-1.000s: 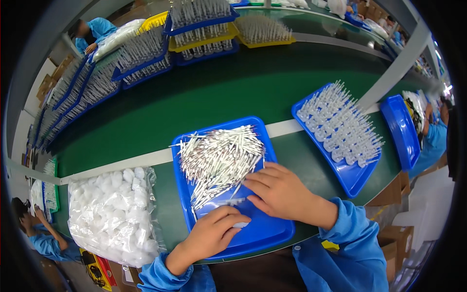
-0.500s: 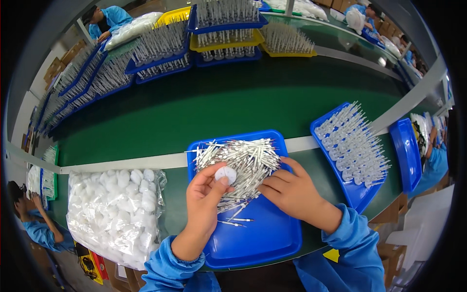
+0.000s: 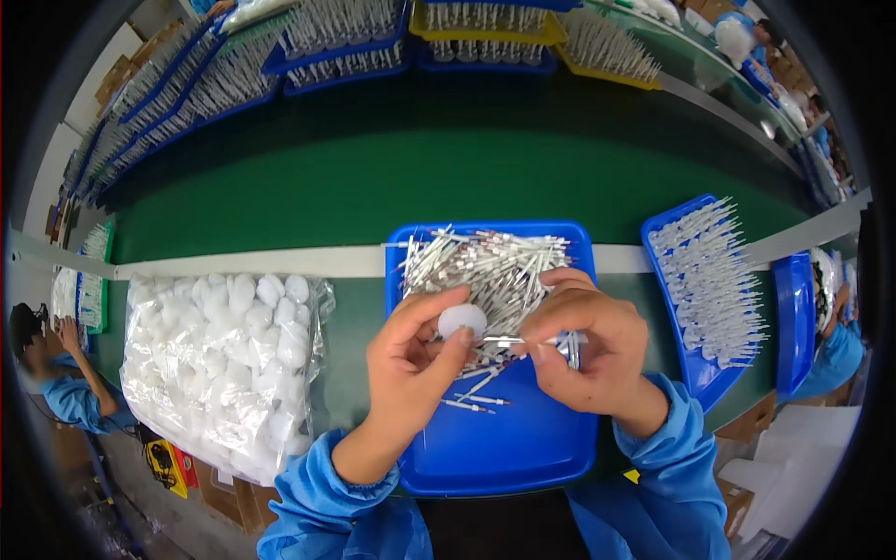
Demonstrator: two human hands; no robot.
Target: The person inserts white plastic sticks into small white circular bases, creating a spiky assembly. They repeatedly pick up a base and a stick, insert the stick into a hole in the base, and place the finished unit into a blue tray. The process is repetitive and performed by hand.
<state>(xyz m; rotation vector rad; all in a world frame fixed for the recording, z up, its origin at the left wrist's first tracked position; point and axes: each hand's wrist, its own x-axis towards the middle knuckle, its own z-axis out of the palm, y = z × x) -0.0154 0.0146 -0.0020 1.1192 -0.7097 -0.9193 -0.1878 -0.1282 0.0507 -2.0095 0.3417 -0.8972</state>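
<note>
Both forearms come up from the lower edge in blue sleeves (image 3: 322, 490) and angle inward, so the hands meet over the near part of a blue tray (image 3: 504, 443). The left hand (image 3: 411, 364) is turned with its palm toward the right, wrist low and fingers curled; thumb and forefinger pinch a round white disc (image 3: 462, 320), its face tipped up. The right hand (image 3: 590, 347) bends in from the other side, back of the hand up and outward, the thumb and forefinger brought narrowly together on a thin stick (image 3: 504, 341) that lies nearly level and points left at the disc. Whether its end touches the disc I cannot tell. A few more sticks (image 3: 572, 347) jut out beneath the curled fingers of the right hand.

Behind the hands, a loose pile (image 3: 485, 266) of white sticks fills the tray's far half. To the left lies a clear bag (image 3: 219, 373) of white discs; to the right, a second tray (image 3: 707, 385) carries rows of discs with upright sticks.
</note>
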